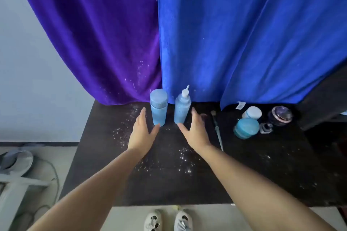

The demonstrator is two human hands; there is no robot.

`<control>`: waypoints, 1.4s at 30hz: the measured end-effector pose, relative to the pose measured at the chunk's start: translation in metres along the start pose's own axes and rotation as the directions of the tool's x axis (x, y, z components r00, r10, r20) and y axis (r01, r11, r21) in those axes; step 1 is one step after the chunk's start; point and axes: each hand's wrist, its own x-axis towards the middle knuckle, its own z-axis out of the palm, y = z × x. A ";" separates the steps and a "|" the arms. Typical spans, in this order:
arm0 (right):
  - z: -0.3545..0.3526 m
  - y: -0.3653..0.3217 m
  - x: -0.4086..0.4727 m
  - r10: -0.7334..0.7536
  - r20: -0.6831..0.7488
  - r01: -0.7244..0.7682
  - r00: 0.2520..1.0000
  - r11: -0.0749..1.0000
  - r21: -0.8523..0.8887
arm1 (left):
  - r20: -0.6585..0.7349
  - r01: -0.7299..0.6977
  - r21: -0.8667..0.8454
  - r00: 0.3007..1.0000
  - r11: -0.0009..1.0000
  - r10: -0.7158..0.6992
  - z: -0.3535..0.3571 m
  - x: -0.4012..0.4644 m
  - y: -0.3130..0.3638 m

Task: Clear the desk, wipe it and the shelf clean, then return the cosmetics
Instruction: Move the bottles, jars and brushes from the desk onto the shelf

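Head view: the clearing step appears in hand. The left hand (142,131) and right hand (195,130) are both spread open, holding nothing, flanking 2 upright blue bottles, a capped bottle (158,107) and a pump bottle (182,108), at the rear of the speckled desk (105,155). Remaining cosmetics (246,128) stand well right. Next move, judged: close 1 hand round each bottle and lift without tipping.

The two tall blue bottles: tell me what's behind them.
Behind the capped bottle and the pump bottle hang a purple curtain and a blue curtain, meeting in the gap between them. The curtains reach the desk and hide whatever is beyond.
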 end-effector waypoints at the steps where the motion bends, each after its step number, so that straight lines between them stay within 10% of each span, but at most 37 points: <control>1: 0.005 -0.003 0.010 0.011 -0.039 -0.009 0.999 0.998 0.057 | -0.005 -0.014 -0.059 1.000 0.998 0.013 0.004 0.010 0.000; 6: 0.022 -0.016 0.032 0.130 -0.122 -0.086 0.984 0.945 0.316 | 0.049 0.012 -0.214 0.999 0.977 -0.001 0.017 0.034 0.004; 16: -0.017 -0.015 0.012 0.161 -0.224 -0.102 0.961 0.962 0.254 | 0.135 -0.065 -0.164 0.987 0.984 0.088 0.006 0.039 0.021; 42: -0.405 0.187 -0.204 0.281 -0.702 -0.096 0.654 0.952 0.291 | 0.242 -0.519 -0.452 0.711 0.725 0.660 0.240 -0.155 0.383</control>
